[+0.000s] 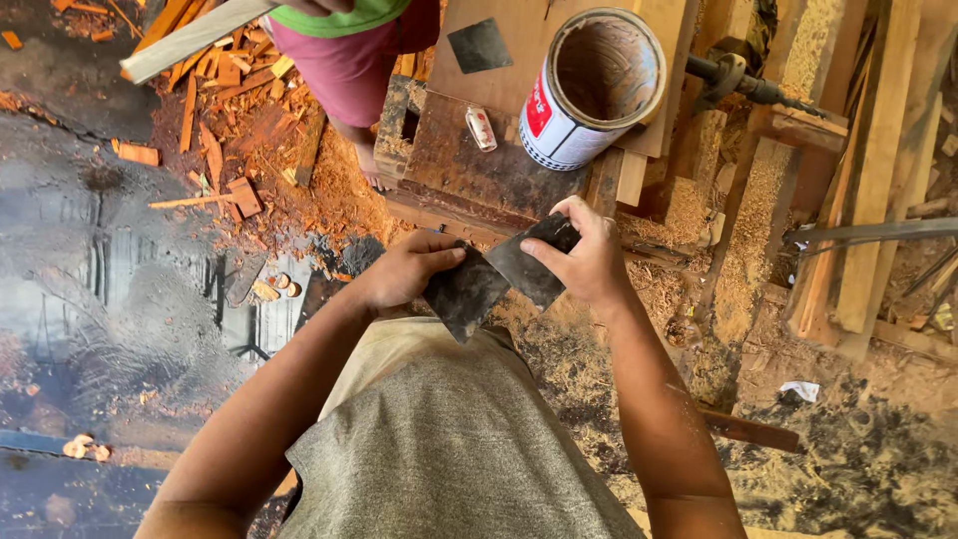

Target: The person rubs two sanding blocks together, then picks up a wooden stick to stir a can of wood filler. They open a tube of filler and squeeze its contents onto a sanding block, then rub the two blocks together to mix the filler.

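Observation:
My left hand (404,269) grips a dark, flat metal scraper blade (464,294) in front of my chest. My right hand (584,260) holds a second dark flat blade (534,265), its edge laid against the first one. Both blades are stained and roughly square. Just beyond my hands, an open tin can (589,85) with a white and red label and a brown-stained inside stands on a worn wooden block (469,165). A small tube (481,128) lies beside the can.
Another person in a green top and pink shorts (349,50) stands at the top, holding a wooden slat (190,40). Wood scraps (225,120) and sawdust cover the ground. Planks (868,170) lie to the right, a wet patch (110,289) to the left.

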